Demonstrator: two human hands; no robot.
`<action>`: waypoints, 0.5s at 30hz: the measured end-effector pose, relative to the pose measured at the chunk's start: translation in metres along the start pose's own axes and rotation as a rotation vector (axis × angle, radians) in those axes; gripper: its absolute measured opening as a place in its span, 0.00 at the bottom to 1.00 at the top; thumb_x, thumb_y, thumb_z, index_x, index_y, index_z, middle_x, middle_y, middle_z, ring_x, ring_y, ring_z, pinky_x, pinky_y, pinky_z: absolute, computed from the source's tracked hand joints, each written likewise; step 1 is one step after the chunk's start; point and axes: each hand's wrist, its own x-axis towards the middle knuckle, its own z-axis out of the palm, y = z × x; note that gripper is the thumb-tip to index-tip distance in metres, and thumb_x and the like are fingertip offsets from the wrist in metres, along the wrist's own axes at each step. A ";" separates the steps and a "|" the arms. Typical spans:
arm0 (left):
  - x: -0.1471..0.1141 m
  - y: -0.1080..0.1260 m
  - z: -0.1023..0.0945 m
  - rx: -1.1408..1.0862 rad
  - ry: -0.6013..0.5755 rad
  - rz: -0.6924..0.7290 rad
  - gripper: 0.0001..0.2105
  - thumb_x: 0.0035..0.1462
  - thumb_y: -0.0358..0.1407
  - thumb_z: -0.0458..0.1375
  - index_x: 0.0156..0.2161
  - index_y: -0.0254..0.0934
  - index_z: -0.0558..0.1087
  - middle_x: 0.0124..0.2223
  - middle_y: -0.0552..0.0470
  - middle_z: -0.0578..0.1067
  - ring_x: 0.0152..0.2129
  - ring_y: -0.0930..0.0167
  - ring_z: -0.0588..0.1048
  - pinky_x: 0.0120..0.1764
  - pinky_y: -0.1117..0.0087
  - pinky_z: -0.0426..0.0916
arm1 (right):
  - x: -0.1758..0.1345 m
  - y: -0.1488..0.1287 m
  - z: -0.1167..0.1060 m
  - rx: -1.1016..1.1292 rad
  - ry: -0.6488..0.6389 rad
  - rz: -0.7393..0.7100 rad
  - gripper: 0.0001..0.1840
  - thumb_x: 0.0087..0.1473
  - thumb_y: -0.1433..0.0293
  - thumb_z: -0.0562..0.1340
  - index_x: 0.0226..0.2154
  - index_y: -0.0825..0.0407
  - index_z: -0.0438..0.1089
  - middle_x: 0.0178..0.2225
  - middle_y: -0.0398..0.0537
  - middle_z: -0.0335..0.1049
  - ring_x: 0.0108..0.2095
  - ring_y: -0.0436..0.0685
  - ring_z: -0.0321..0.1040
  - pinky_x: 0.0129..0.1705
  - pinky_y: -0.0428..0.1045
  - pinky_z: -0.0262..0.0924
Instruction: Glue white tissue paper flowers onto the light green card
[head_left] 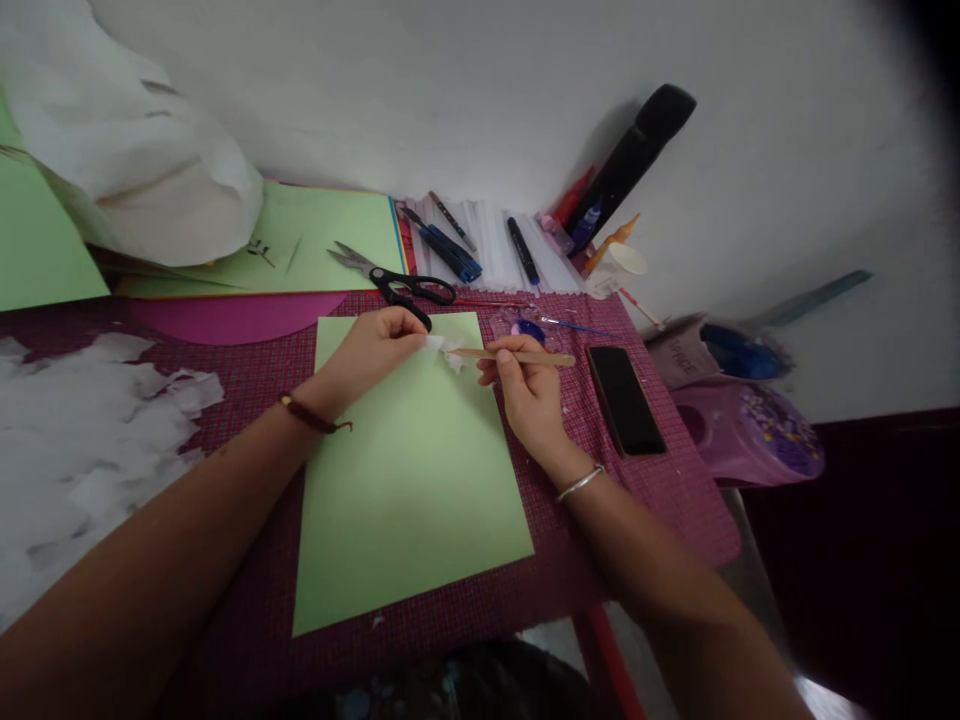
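A light green sheet of paper (412,480) lies on the red checked tablecloth (555,560) in front of me. Over its top part, my left hand (382,345) pinches a small torn piece of white paper (437,345). My right hand (529,390) grips a flat wooden stick (536,357), like a craft stick. The stick's left tip meets the white piece; whether anything coats the tip is too small to tell. Just beyond my left fingers lie black-handled scissors (397,283). A small clear dish with something dark blue (531,330) sits behind my right hand.
White torn paper (82,450) is heaped at the left. A phone (626,400) lies on the right. Toward the wall are a blue cutter (450,250), a black marker (523,250) and green sheets (322,225). A purple container (750,430) stands past the table's right edge.
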 end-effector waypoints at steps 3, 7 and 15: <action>0.005 0.000 -0.006 -0.044 -0.100 -0.022 0.02 0.47 0.32 0.60 0.29 0.35 0.71 0.26 0.54 0.72 0.21 0.76 0.66 0.26 0.73 0.60 | -0.001 0.003 0.001 0.018 -0.023 0.016 0.10 0.61 0.59 0.57 0.36 0.47 0.67 0.30 0.42 0.69 0.27 0.50 0.68 0.30 0.48 0.64; 0.006 0.004 -0.010 -0.062 -0.145 -0.063 0.02 0.47 0.30 0.60 0.29 0.36 0.71 0.24 0.54 0.71 0.20 0.75 0.66 0.24 0.73 0.59 | 0.001 0.006 0.003 -0.035 -0.029 0.026 0.10 0.61 0.59 0.57 0.36 0.47 0.67 0.29 0.42 0.69 0.27 0.50 0.68 0.30 0.48 0.64; 0.004 0.006 -0.011 -0.189 -0.168 -0.089 0.10 0.46 0.28 0.60 0.37 0.36 0.74 0.22 0.56 0.70 0.19 0.75 0.66 0.24 0.74 0.59 | 0.002 0.009 -0.001 -0.082 0.027 0.003 0.09 0.62 0.61 0.56 0.36 0.48 0.68 0.29 0.42 0.69 0.27 0.49 0.68 0.29 0.47 0.64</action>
